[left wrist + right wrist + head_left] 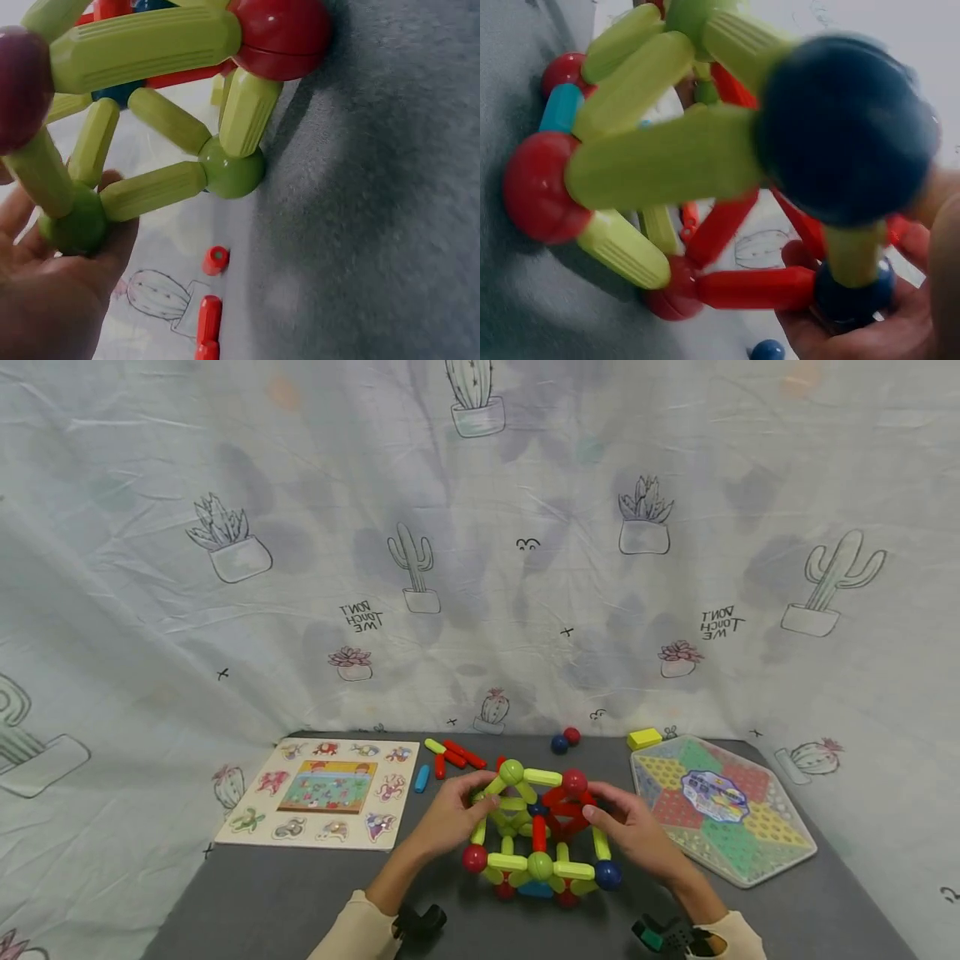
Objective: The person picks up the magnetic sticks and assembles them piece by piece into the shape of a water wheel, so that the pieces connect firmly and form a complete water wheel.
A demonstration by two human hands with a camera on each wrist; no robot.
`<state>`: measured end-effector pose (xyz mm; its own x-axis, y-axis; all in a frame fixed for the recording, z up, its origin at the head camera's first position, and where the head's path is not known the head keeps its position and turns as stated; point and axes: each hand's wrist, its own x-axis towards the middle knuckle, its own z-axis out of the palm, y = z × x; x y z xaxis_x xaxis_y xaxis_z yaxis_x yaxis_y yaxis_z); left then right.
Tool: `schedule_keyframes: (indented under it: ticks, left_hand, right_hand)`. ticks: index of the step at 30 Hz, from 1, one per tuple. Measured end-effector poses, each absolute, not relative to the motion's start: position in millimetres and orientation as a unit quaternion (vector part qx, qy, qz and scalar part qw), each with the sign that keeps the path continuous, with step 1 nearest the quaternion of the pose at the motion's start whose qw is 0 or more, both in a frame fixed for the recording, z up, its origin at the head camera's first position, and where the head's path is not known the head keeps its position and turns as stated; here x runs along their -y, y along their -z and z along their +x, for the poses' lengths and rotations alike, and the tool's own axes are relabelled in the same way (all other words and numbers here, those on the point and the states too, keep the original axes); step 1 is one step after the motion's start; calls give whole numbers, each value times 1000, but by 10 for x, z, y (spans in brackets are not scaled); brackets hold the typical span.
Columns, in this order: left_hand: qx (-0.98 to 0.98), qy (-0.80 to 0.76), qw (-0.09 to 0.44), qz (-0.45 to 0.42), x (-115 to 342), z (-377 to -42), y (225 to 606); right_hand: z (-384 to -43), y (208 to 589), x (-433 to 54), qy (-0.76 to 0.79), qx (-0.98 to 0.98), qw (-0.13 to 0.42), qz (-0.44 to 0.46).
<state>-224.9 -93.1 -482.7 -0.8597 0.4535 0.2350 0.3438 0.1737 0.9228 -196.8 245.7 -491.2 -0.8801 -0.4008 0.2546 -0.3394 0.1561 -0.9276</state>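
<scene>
A ball-and-rod toy structure (539,865) stands on the dark table in front of me, built of yellow-green and red rods with red, blue and green balls at the joints. From its left side my left hand (450,814) grips it; in the left wrist view the fingers curl behind a green ball (75,223). On the opposite side my right hand (633,831) holds the frame, its fingers around a dark blue ball (838,300) in the right wrist view. A light-blue rod (536,889) shows low in the structure, between two red balls.
Loose red rods (463,753) and a blue rod (422,778) lie behind the left hand. A loose blue ball (559,744) and red ball (572,736) sit farther back. A picture puzzle board (255,817) is left; a hexagonal game board (772,856) and yellow block (644,739) are right.
</scene>
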Motion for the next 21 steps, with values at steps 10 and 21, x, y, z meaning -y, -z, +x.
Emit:
schedule_keyframes:
  ticks: [10,21]
  left_hand:
    - [-768,-585,54,256,877,-2226,4874]
    - [-772,-579,51,257,895,-2252,4872]
  right_hand:
    - [-1977,4963,-2304,589,-776,12,-224]
    - [-1976,4984,-2302,586,-782,1,-213]
